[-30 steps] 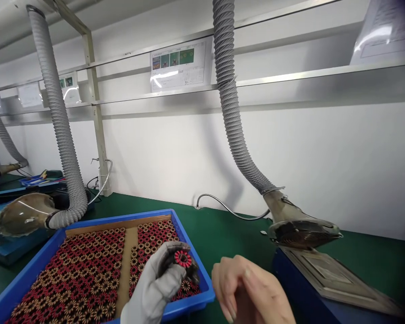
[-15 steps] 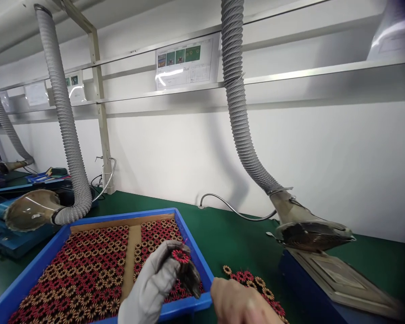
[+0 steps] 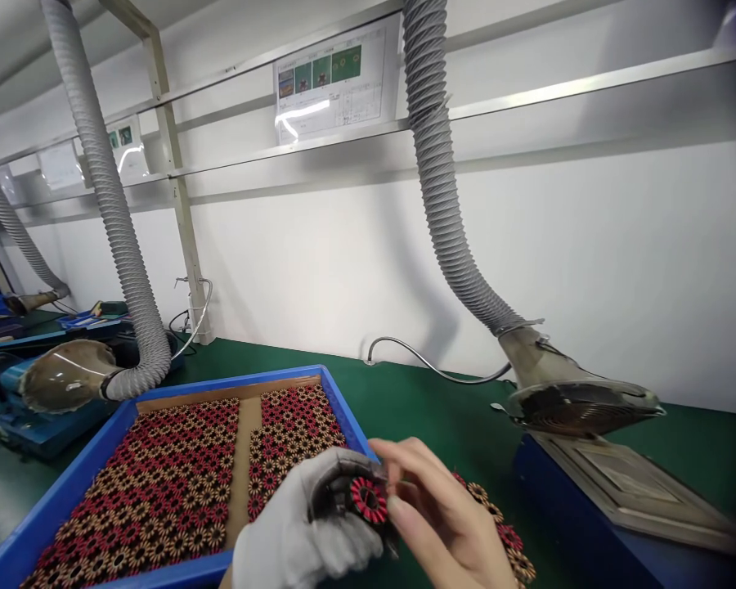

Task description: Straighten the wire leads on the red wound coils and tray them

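My left hand (image 3: 310,523), in a white glove with dark, soiled fingertips, holds a red wound ring (image 3: 368,500) over the near right corner of the blue tray (image 3: 351,419). The ring's face is turned towards me. My bare right hand (image 3: 438,511) is at the ring's right side, its thumb at the rim and its forefinger above, near the gloved fingertips. Whether it pinches a wire end is too small to tell. Rows of red and tan rings (image 3: 159,483) fill much of the tray, split by a cardboard strip (image 3: 240,466).
Loose red and tan rings (image 3: 510,537) lie right of my right hand. A blue box with a metal top (image 3: 613,483) stands at the right under an extraction hood (image 3: 582,405). Another hood (image 3: 67,376) and a blue machine (image 3: 42,425) are at the left.
My left hand has moved right with the red ring. My right hand has risen, and its fingers now meet the ring. The view has shifted slightly.
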{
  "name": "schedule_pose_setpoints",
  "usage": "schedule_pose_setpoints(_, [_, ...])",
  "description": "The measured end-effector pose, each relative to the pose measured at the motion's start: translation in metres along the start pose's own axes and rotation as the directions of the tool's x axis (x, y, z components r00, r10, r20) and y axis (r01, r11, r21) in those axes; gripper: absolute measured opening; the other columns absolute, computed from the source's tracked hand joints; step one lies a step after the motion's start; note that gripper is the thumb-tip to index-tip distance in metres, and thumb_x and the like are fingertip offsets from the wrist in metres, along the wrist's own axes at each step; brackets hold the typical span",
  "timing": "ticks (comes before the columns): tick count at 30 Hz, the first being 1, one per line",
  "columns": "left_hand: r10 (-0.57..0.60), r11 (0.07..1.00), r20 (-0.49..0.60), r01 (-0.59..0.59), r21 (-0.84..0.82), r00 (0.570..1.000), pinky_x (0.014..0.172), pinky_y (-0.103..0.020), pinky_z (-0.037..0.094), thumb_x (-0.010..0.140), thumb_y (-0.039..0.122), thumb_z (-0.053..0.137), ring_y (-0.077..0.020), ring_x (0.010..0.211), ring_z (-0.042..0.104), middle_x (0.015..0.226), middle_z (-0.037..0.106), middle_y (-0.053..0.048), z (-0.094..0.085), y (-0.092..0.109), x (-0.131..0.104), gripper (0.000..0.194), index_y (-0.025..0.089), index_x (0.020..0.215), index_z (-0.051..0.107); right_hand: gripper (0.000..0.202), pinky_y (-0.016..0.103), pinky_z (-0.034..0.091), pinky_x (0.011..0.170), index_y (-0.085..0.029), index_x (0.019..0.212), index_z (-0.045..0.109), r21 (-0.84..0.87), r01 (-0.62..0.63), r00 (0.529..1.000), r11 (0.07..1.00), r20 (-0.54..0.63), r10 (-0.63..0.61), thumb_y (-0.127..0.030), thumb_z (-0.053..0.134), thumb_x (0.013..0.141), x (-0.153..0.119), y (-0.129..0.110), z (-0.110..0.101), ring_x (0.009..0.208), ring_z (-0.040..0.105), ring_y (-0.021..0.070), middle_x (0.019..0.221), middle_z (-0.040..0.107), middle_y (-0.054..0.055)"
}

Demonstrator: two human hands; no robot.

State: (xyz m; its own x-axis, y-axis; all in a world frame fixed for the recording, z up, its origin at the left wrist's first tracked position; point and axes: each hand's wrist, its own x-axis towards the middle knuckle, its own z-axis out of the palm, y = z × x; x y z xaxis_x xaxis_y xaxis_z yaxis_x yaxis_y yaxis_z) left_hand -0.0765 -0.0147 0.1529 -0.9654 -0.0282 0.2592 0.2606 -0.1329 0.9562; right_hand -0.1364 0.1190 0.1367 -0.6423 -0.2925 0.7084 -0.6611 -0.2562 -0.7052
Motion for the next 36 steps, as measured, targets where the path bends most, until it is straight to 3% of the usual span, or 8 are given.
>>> schedule_pose_setpoints(6, [-0.062,0.997,-0.008,0.062,0.054,0.998,0.064,-0.026,0.049,0.067,0.034,0.074,-0.017,0.068,0.059,0.074,0.065,-0.005,0.011,-0.001,0.01,0.026,0.015,0.083,0.066,0.017,0.022,0.038,0.048,-0.023,0.078,0.073,0.063,-0.179,0.967,0.982,0.193,0.164,-0.029,0.058,0.084,0.011,-0.006,-0.017,0.056,0.049,0.012,0.065,0.051,0.001])
schedule_pose_setpoints(10, [-0.026,0.995,0.048,0.021,0.099,0.999,0.063,-0.023,0.046,0.07,0.037,0.072,-0.0148,0.067,0.057,0.073,0.063,-0.004,0.011,-0.007,0.011,0.026,0.015,0.081,0.064,0.028,0.024,0.035,0.054,-0.018,0.061,0.065,0.175,-0.231,0.963,0.957,0.179,0.199,-0.033,0.06,0.084,0.01,0.002,-0.013,0.059,0.043,0.0121,0.062,0.048,0.0])
schedule_pose_setpoints(15, [-0.096,0.989,-0.014,0.097,0.11,0.995,0.056,-0.022,0.046,0.064,0.044,0.076,-0.0142,0.061,0.055,0.069,0.062,-0.003,0.005,-0.014,0.007,0.036,0.016,0.086,0.067,0.028,0.024,0.028,0.05,-0.019,0.063,0.06,0.551,-0.296,0.949,0.78,0.078,0.305,-0.039,0.06,0.084,0.014,0.008,-0.017,0.051,0.03,0.0099,0.053,0.034,-0.005])
schedule_pose_setpoints(21, [-0.028,0.993,-0.101,0.039,0.114,0.995,0.076,-0.032,0.052,0.062,0.036,0.077,-0.0263,0.088,0.063,0.094,0.07,-0.011,0.006,-0.012,0.009,0.036,0.015,0.092,0.07,0.015,0.025,0.037,0.058,-0.022,0.084,0.072,0.078,-0.226,0.95,0.971,0.238,0.202,-0.031,0.06,0.083,0.014,0.0,-0.024,0.064,0.048,0.014,0.07,0.049,0.001])
schedule_pose_setpoints(26, [-0.085,0.987,-0.11,0.099,0.125,0.99,0.062,-0.026,0.049,0.064,0.038,0.075,-0.0185,0.067,0.062,0.079,0.07,-0.006,0.012,-0.012,0.008,0.029,0.017,0.083,0.069,0.03,0.026,0.034,0.057,-0.018,0.06,0.064,0.186,-0.26,0.955,0.948,0.198,0.223,-0.035,0.058,0.085,0.014,0.006,-0.017,0.061,0.042,0.0128,0.063,0.046,0.0])
schedule_pose_setpoints(30, [-0.196,0.968,-0.031,0.198,0.152,0.98,0.059,-0.023,0.046,0.068,0.032,0.074,-0.0159,0.065,0.06,0.076,0.069,-0.006,0.012,-0.012,0.005,0.032,0.016,0.095,0.063,0.027,0.025,0.03,0.052,-0.021,0.066,0.06,0.493,-0.244,0.956,0.835,-0.021,0.292,-0.04,0.057,0.085,0.016,0.012,-0.025,0.052,0.032,0.0111,0.051,0.036,-0.005])
schedule_pose_setpoints(32, [-0.165,0.974,-0.019,0.166,0.155,0.986,0.066,-0.023,0.047,0.074,0.035,0.07,-0.0157,0.072,0.06,0.08,0.068,-0.006,0.011,-0.01,0.005,0.029,0.016,0.093,0.061,0.03,0.025,0.029,0.052,-0.02,0.063,0.059,0.412,-0.244,0.958,0.878,-0.036,0.283,-0.04,0.057,0.085,0.014,0.009,-0.03,0.052,0.034,0.0115,0.051,0.038,-0.004])
schedule_pose_setpoints(36, [-0.054,0.98,-0.091,0.071,0.188,0.994,0.072,-0.022,0.048,0.076,0.039,0.067,-0.0152,0.08,0.059,0.086,0.064,-0.004,0.011,-0.012,0.008,0.029,0.019,0.093,0.057,0.027,0.025,0.034,0.053,-0.02,0.067,0.064,0.099,-0.322,0.932,0.941,0.209,0.297,-0.039,0.056,0.085,0.01,-0.002,-0.029,0.057,0.045,0.0126,0.061,0.05,-0.001])
